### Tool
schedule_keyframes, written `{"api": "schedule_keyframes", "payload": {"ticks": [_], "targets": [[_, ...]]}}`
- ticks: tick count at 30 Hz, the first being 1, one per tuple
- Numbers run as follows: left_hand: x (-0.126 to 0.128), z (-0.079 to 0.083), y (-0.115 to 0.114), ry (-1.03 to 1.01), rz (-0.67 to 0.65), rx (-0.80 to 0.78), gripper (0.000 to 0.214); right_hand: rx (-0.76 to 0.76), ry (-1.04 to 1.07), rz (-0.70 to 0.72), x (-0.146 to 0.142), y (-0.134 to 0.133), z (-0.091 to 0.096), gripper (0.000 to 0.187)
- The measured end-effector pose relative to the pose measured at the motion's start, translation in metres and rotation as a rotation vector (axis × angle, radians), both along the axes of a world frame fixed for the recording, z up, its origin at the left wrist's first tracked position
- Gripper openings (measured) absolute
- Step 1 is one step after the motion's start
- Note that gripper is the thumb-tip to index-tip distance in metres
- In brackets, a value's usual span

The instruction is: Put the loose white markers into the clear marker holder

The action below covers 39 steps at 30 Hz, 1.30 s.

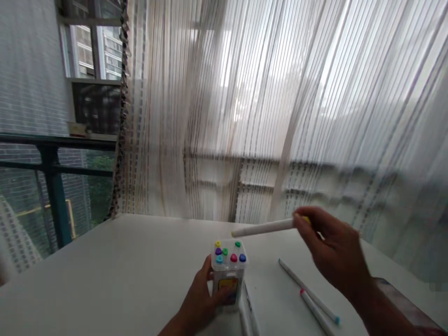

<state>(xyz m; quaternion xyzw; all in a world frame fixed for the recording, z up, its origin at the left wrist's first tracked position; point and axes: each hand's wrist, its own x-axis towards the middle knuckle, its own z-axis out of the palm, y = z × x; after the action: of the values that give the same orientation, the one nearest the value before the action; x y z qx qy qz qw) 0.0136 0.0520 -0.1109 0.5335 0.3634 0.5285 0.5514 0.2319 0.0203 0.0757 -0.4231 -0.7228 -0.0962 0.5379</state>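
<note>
My left hand [201,298] is wrapped round a clear plastic marker case [229,275] that stands upright on the white table. Several marker ends in yellow, purple, green, light blue, pink and dark blue show in its top. Between the fingers of my right hand [332,247] is a white marker [264,227] with yellow ends, held nearly level above the table. Its left tip hovers just over the back of the case. Below my right hand, a blue-ended marker [308,290] and a pink-ended marker [315,310] lie on the table.
More white markers [248,310] lie right beside the case, partly hidden by it. A dark flat object [402,301] is at the right, partly behind my forearm. Sheer striped curtains [262,116] hang behind the white table [140,261], with a dark railing [52,158] at left.
</note>
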Motion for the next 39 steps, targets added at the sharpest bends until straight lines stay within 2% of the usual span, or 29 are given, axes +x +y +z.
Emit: {"api": "schedule_keyframes", "payload": {"ticks": [3,7,10,14,16,18,21,24,26,30,33,35,37,39], "targets": [[0.0,0.001,0.0,-0.016,-0.015,0.013,0.075,-0.125,-0.249,0.118,-0.036,0.02,0.013,0.021],[0.001,0.003,-0.002,-0.009,-0.028,0.044,0.071,-0.347,-0.535,0.155,-0.078,0.043,0.002,0.022],[0.001,0.005,-0.003,0.0,-0.015,0.098,0.065,-0.48,-0.778,0.174,-0.095,0.047,-0.009,0.021],[-0.002,0.011,-0.003,0.036,-0.001,0.116,0.067,-0.562,-0.909,0.104,-0.101,0.044,-0.011,0.017],[-0.003,0.012,-0.003,0.053,-0.016,0.125,0.068,-0.609,-0.913,0.095,-0.1,0.044,-0.009,0.015],[-0.002,0.012,-0.003,0.044,-0.026,0.121,0.069,-0.665,-0.854,0.17,-0.097,0.047,-0.007,0.01],[-0.001,0.009,-0.003,0.018,-0.002,0.084,0.075,-0.75,-0.616,0.358,-0.085,0.054,-0.011,0.016],[-0.001,0.009,-0.003,0.033,0.004,0.081,0.075,-0.759,-0.369,0.437,-0.071,0.055,-0.017,0.017],[-0.002,0.01,-0.004,0.05,-0.01,0.078,0.073,-0.728,-0.354,0.413,-0.064,0.05,-0.02,0.017],[-0.002,0.011,-0.004,0.044,-0.014,0.069,0.073,-0.634,-0.46,0.277,-0.052,0.035,-0.018,0.017],[-0.002,0.01,-0.004,0.062,0.006,0.071,0.076,-0.661,-0.527,0.136,-0.035,0.029,-0.023,0.017],[-0.003,0.008,-0.004,0.094,0.011,0.08,0.076,-0.725,-0.626,-0.018,-0.021,0.028,-0.037,0.016],[-0.004,0.006,-0.003,0.111,0.027,0.093,0.076,-0.808,-0.736,-0.157,-0.008,0.029,-0.06,0.02],[-0.005,0.004,-0.003,0.122,0.039,0.107,0.075,-0.89,-0.781,-0.2,-0.004,0.031,-0.088,0.028]]}}
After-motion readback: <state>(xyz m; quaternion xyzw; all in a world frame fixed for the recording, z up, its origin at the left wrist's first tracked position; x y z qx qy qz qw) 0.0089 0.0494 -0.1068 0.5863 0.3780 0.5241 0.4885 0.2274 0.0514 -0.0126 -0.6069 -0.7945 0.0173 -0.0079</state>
